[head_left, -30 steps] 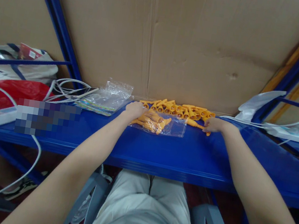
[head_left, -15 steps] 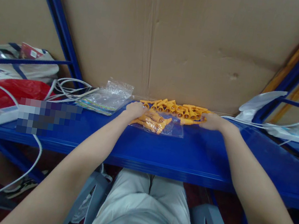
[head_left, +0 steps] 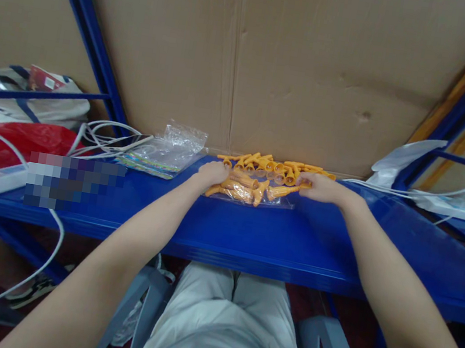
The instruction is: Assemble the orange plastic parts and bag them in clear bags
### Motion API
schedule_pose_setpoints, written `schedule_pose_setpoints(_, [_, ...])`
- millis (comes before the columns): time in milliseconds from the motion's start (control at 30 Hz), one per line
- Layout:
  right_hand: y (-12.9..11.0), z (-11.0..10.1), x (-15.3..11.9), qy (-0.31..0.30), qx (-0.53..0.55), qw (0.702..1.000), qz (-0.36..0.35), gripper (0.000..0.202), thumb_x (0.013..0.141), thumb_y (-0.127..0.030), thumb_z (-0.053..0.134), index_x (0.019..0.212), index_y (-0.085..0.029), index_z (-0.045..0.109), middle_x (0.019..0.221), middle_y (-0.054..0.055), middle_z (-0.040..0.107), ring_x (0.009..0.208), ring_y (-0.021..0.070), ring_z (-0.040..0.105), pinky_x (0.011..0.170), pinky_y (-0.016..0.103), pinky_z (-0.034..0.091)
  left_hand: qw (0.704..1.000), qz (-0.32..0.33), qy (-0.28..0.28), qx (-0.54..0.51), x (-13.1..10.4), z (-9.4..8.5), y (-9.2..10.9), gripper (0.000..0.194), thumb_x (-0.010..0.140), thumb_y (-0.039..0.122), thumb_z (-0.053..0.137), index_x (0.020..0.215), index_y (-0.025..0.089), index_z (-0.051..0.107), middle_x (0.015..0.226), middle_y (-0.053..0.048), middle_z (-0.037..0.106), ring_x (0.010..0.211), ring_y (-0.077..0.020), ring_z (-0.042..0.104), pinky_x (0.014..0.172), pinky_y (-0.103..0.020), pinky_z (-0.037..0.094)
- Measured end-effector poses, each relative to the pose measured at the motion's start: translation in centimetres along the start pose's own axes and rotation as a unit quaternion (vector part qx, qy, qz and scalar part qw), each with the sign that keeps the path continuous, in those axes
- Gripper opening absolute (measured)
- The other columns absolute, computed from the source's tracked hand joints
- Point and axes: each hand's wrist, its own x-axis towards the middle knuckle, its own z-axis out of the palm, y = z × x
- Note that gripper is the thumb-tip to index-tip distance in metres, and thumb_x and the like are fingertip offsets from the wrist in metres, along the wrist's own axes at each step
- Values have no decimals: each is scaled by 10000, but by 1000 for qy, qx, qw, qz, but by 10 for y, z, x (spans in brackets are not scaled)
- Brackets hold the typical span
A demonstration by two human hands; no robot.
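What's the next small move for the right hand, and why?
Probably ease the orange piece slightly left, toward the bagged pieces: it lies at the right end of the clear bag, its near end in the right hand, while the left hand holds the bag's left side.

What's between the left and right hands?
Head view: a clear bag of orange pieces, then the orange piece in the right hand; loose pieces behind.
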Motion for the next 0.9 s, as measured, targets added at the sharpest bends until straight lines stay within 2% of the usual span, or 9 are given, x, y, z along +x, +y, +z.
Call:
schedule_pose_setpoints(167, [-16, 7, 1, -25, -4, 999, -33, 327, 808, -132, 547, 1081, -208, 711, 1159, 53, 714, 1057, 208, 652, 914, 260, 465, 999, -3, -4, -36, 6, 5, -1, 573, 985, 395, 208, 1264, 135, 636, 1302, -145, 641, 1211, -256, 604, 974, -300, 454])
schedule_pose_setpoints(267, [-17, 6, 1, -24, 6, 998, -52, 339, 844, -150, 540, 1134, -199, 711, 1197, 65, 704, 1088, 220, 647, 952, 285, 459, 999, -2, -5, -40, 8, 6, -2, 601, 987, 414, 189, 1272, 118, 628, 1305, -157, 636, 1219, -257, 597, 973, -296, 452])
schedule_pose_setpoints(367, [-15, 4, 1, 3, 5, 999, -42, 312, 855, -181, 560, 1122, -202, 722, 1178, 69, 712, 1083, 238, 647, 955, 313, 463, 999, 9, -4, -34, 9, 7, -2, 608, 990, 417, 176, 1271, 125, 629, 1304, -154, 637, 1212, -256, 602, 975, -302, 452])
schedule_pose_setpoints(467, [-16, 4, 1, 25, 5, 999, -21, 260, 867, -228, 573, 1059, -180, 741, 1080, 88, 737, 998, 243, 663, 887, 318, 480, 999, 15, -3, -31, 9, 8, -3, 605, 994, 422, 176, 1267, 133, 632, 1301, -147, 640, 1204, -250, 608, 982, -296, 446])
schedule_pose_setpoints(567, [-19, 8, 1, 18, 42, 998, -37, 240, 874, -273, 583, 1010, -168, 751, 872, 71, 745, 793, 201, 664, 758, 288, 481, 999, 14, 0, -34, 8, 7, -2, 611, 996, 423, 171, 1266, 127, 632, 1299, -148, 641, 1201, -250, 610, 979, -291, 445])
schedule_pose_setpoints(700, [-24, 16, 2, -6, 121, 990, -66, 279, 874, -332, 580, 994, -147, 749, 575, 2, 625, 544, 134, 557, 588, 250, 429, 999, 16, -1, -31, 7, 5, -1, 618, 995, 417, 166, 1244, 115, 644, 1286, -157, 648, 1189, -266, 615, 961, -304, 458])
schedule_pose_setpoints(900, [-20, 21, 3, 5, 244, 968, -65, 362, 822, -394, 599, 1010, -118, 738, 521, -36, 536, 464, 94, 470, 521, 227, 391, 999, 23, -5, -27, 5, 3, -1, 610, 992, 412, 164, 1258, 130, 636, 1276, -147, 656, 1180, -251, 622, 938, -278, 463])
